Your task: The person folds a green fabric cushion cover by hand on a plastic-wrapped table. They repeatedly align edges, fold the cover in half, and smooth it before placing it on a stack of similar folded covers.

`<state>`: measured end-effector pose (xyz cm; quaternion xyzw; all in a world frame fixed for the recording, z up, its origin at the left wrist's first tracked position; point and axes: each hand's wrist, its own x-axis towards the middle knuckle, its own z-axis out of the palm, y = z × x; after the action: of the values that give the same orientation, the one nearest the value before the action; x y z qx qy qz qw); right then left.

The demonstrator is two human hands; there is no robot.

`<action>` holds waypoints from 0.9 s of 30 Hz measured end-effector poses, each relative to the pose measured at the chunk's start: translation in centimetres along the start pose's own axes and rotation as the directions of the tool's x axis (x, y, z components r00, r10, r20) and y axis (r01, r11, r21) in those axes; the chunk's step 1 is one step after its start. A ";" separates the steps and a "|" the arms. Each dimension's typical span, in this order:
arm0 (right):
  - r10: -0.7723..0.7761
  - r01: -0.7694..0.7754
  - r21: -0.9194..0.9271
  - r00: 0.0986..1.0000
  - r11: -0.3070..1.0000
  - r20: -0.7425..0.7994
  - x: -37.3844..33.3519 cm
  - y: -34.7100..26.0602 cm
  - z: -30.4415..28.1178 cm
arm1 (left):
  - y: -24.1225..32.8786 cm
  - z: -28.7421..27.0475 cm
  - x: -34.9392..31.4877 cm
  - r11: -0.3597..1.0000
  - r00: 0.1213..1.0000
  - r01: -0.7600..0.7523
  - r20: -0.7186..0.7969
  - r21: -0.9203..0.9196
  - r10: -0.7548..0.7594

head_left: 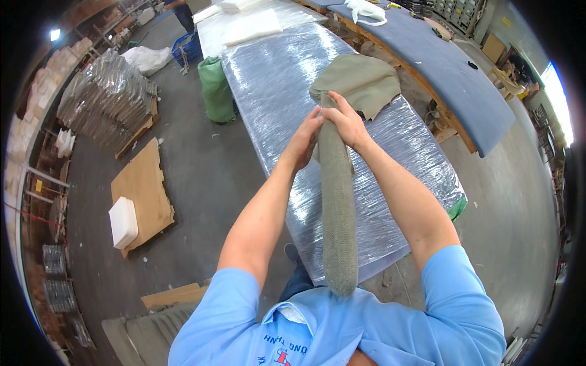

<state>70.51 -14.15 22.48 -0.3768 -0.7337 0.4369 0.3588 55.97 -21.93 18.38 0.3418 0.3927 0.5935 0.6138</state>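
A long, narrow cushion (pixel 339 213) in olive-grey woven fabric points away from me, its rounded near end close to my chest. My left hand (pixel 304 139) is closed on the left side of its far end. Against the right side of that same end, my right hand (pixel 347 122) presses with its fingers forward, and the two hands nearly meet at the top. Just beyond them, a loose piece of olive-grey fabric (pixel 360 80) lies spread on the plastic-wrapped table (pixel 274 79). Whether it joins the cushion is hidden by my hands.
A blue-topped table (pixel 439 64) runs along the right. At the left stand a green sack (pixel 215 91), a blue crate (pixel 186 49) and a wrapped stack (pixel 107 97) on a pallet. Cardboard (pixel 146 189) with a white block (pixel 124 222) lies on the floor. Another person (pixel 183 13) stands far off.
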 end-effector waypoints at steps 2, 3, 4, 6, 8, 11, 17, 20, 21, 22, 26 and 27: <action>-0.043 0.041 -0.058 0.998 0.997 -0.046 -0.3 0.8 0.0 | 0.3 0.2 -0.1 1.000 1.000 0.016 0.027 0.009 -0.016; -0.086 0.081 -0.075 0.994 0.994 -0.066 0.0 0.5 0.3 | 0.7 -0.1 0.0 1.000 0.999 0.002 0.040 0.021 -0.003; -0.083 0.075 -0.085 0.992 0.994 -0.098 0.1 0.2 0.5 | 1.1 -0.4 0.2 0.999 0.998 -0.011 0.056 0.032 0.009; -0.064 0.045 -0.114 0.984 0.992 -0.168 -0.3 0.5 0.8 | 1.2 -0.6 0.5 1.000 0.997 -0.010 0.078 0.017 0.009; 0.029 -0.048 -0.082 0.975 0.995 -0.219 -0.2 1.0 0.3 | 1.0 -0.3 1.0 0.999 0.994 -0.012 0.112 0.049 0.007; 0.149 -0.162 -0.040 0.962 0.986 -0.231 0.2 1.5 -0.5 | 0.6 -0.2 2.3 0.996 0.992 0.083 0.093 0.031 -0.085; 0.216 -0.218 0.028 0.974 0.975 0.069 1.7 2.0 -2.9 | 0.0 -1.2 4.2 0.968 0.998 0.065 -0.012 0.244 -0.064; 0.184 -0.188 0.155 0.982 0.970 0.041 2.5 2.1 -3.5 | 0.7 -1.2 4.8 0.964 0.999 -0.045 -0.001 0.263 0.047; 0.173 -0.173 0.178 0.985 0.969 0.017 2.6 2.1 -3.6 | 1.1 -1.2 4.9 0.966 0.997 -0.075 -0.004 0.247 0.079; 0.177 -0.172 0.212 0.984 0.962 -0.005 2.6 2.2 -3.6 | 1.6 -1.5 4.8 0.996 0.998 -0.057 0.003 0.072 0.057; 0.208 -0.210 0.227 0.978 0.951 0.033 2.3 1.4 -3.3 | 3.3 -3.2 3.0 0.999 0.995 -0.012 0.099 0.030 0.009; 0.224 -0.233 0.195 0.972 0.953 0.068 2.2 0.9 -3.4 | 2.8 -3.5 2.8 0.997 0.994 0.021 0.109 0.072 -0.029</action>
<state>72.61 -10.66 23.31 -0.4110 -0.6451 0.5559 0.3255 51.59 -19.16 19.04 0.3905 0.3836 0.5516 0.6294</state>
